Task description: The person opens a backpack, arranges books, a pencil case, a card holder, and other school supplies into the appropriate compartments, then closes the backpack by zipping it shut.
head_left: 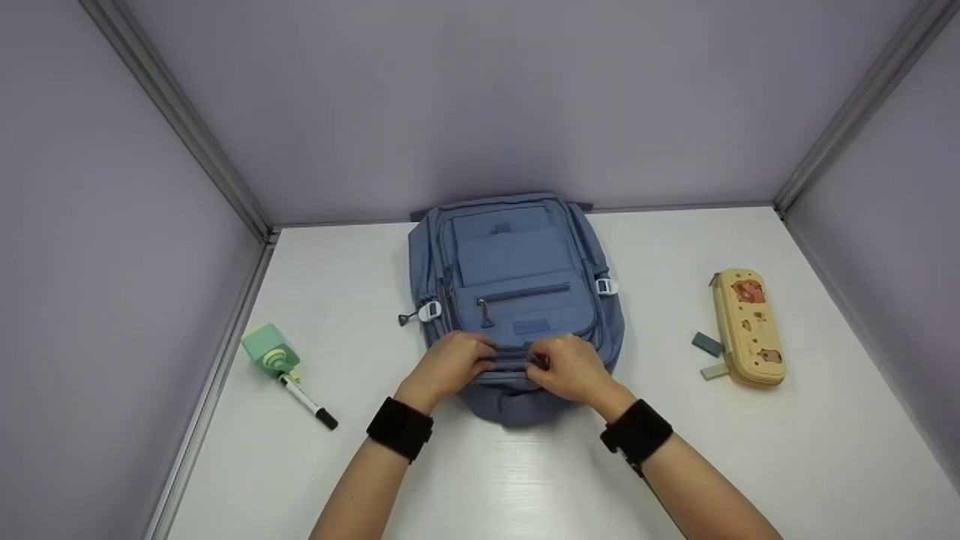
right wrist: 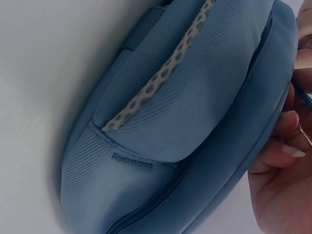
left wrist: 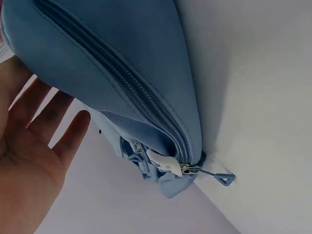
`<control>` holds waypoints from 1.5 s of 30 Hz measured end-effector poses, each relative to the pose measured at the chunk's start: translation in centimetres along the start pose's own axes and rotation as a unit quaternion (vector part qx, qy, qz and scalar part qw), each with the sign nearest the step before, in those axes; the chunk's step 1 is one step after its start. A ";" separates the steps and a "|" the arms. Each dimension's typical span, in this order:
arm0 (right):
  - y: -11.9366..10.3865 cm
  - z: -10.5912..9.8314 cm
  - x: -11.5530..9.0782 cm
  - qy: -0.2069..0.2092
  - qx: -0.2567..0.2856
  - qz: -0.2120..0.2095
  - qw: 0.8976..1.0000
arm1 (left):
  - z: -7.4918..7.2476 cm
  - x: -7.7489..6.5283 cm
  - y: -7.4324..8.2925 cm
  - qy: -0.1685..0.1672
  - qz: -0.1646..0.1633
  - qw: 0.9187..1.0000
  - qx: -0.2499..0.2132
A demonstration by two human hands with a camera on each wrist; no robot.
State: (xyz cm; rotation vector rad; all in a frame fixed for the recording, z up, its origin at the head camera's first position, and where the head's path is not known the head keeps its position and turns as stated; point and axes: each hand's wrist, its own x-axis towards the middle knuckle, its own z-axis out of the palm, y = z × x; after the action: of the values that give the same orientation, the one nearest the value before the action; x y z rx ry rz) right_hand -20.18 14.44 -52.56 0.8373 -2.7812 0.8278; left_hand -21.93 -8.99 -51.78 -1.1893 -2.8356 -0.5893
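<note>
A blue backpack (head_left: 517, 255) lies on its back on the white table, its front pocket and zippers facing up. At its near end, my left hand (head_left: 450, 364) grips the fabric edge between thumb and fingers; in the left wrist view, the other fingers (left wrist: 73, 136) stretch out beside the bag. My right hand (head_left: 574, 366) is a short way to the right on the same edge. Its curled fingers (right wrist: 287, 124) pinch a blue zipper pull (right wrist: 303, 95), partly hidden by the hand. A long zipper (left wrist: 122, 73) runs along the bag's side.
On the right lies a yellow pencil case (head_left: 750, 326) with two small blocks beside it, one dark teal (head_left: 707, 344), one pale green (head_left: 715, 371). On the left are a mint-green object with yellow rings (head_left: 271, 349) and a black-capped white marker (head_left: 304, 397). Grey panels (head_left: 487, 97) enclose the table.
</note>
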 end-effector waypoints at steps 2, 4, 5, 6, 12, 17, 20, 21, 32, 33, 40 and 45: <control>0.0 -0.1 0.0 -0.008 0.006 -0.001 1.000 | 0.2 -0.1 -0.1 0.007 0.008 1.000 0.001; 0.1 -0.2 -0.1 -0.015 0.011 0.000 1.000 | 0.3 -0.2 -0.2 0.013 0.012 1.000 0.005; 0.2 -0.3 -0.1 -0.017 0.012 0.001 1.000 | 0.4 -0.3 -0.2 0.017 0.011 1.000 0.007; 0.3 -0.3 -0.2 -0.019 0.012 0.003 1.000 | 0.5 -0.3 -0.2 0.023 0.010 1.000 0.009; 1.3 -0.9 -0.6 -0.014 0.025 0.023 0.999 | 1.2 -0.4 -0.3 0.067 0.005 0.998 0.015; 2.9 -1.7 -1.4 0.004 0.048 0.031 0.998 | 1.4 -0.6 -0.4 0.086 0.013 0.996 0.020; 3.9 -2.1 -1.9 0.008 0.060 0.035 0.998 | 1.4 -0.6 -0.3 0.087 0.009 0.996 0.020; 4.2 -2.3 -2.1 0.009 0.064 0.037 0.997 | 1.4 -0.7 -0.3 0.087 0.008 0.996 0.018; 7.3 -4.1 -3.5 0.026 0.075 0.087 0.993 | 1.4 -0.9 -0.3 0.092 -0.006 0.996 -0.017; 7.6 -4.2 -3.5 0.027 0.073 0.091 0.993 | 1.4 -0.9 -0.4 0.090 -0.008 0.996 -0.018; 9.0 -4.7 -3.6 0.034 0.022 0.119 0.992 | 1.4 -1.0 -0.5 0.082 0.006 0.997 -0.012; 10.1 -4.6 -3.8 0.071 -0.027 0.153 0.985 | 1.1 -1.1 -0.4 0.071 0.007 0.997 -0.010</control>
State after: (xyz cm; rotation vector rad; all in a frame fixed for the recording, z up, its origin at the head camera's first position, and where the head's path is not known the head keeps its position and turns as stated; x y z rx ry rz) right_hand -22.58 25.76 -54.38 0.3290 -2.8281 0.8133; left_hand -21.28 -9.61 -53.10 -1.1215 -2.7083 -0.6753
